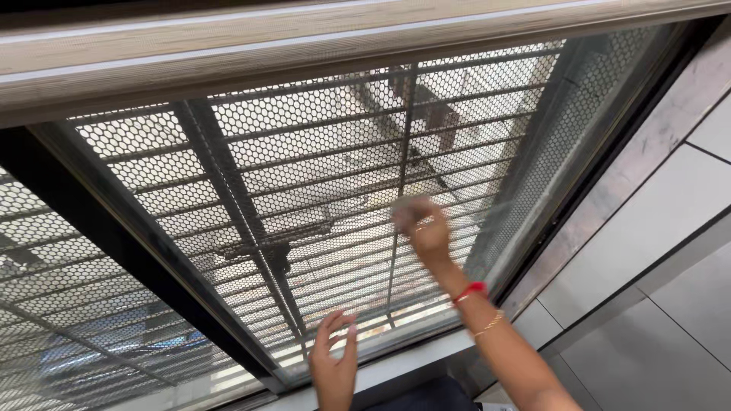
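- The window pane [343, 190] fills the middle of my view. It is a glass panel, and behind it I see a perforated metal screen [137, 144] with small hexagon holes and thin dark bars.
- My right hand [422, 228] is raised against the pane, a little right of the centre. The picture is blurred here. The fingers seem curled around something small and pale, maybe a cloth, but I cannot tell for sure what it is or how tightly they close.
- On the right wrist there is a red string bracelet [470, 290], and just below it a thin gold bracelet [489, 324].
- My left hand [335, 358] is lower, near the bottom edge of the pane. The fingers are straight and spread, holding nothing, and the fingertips [329, 320] reach to the lower frame of the window.
- A dark vertical frame bar [114, 228] stands to the left of the pane and separates it from the next panel.
- Above the pane runs a light wooden-looking rail [304, 46].
- At the right side I see grey wall tiles [670, 228] with dark joints.
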